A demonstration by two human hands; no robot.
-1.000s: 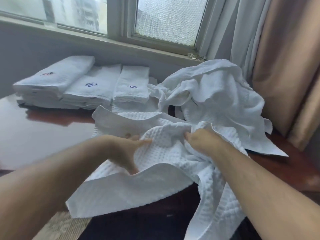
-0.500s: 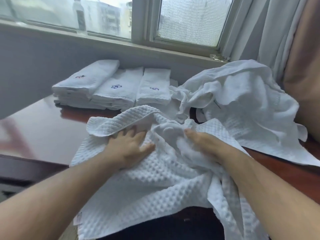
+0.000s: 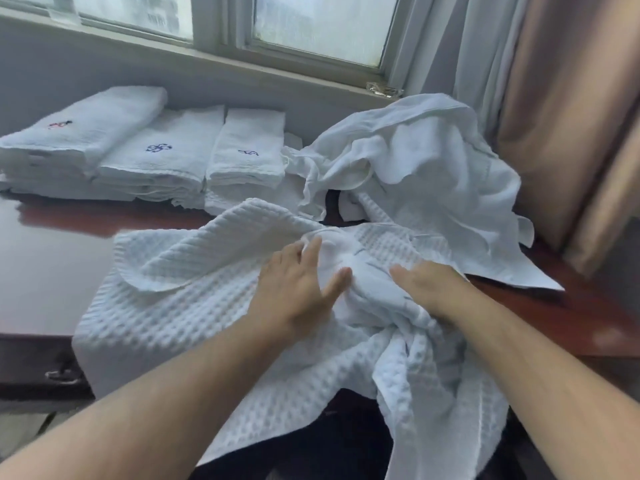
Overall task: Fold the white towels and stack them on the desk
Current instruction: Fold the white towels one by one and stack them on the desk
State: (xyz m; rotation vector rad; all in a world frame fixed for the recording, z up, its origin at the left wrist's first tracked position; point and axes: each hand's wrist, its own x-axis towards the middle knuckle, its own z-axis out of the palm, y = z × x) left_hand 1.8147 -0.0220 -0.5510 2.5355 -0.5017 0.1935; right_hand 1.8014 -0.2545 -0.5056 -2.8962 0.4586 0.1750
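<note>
My left grip [image 3: 298, 282] lies flat, fingers straight, pressing the white waffle-weave towel [image 3: 194, 306] bunched on the dark wooden desk [image 3: 52, 265]; my right grip [image 3: 429, 289] sits on it, fingers hidden, hold unclear.

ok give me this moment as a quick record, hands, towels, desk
left hand: flat, fingers straight, pressing on the waffle towel
right hand: on the towel's bunched part, fingers hidden
waffle towel: unfolded, hanging over the front edge of the desk
folded towels: three embroidered ones on top, side by side, back left, below the window
loose pile: crumpled, back right, beside the curtain
</note>
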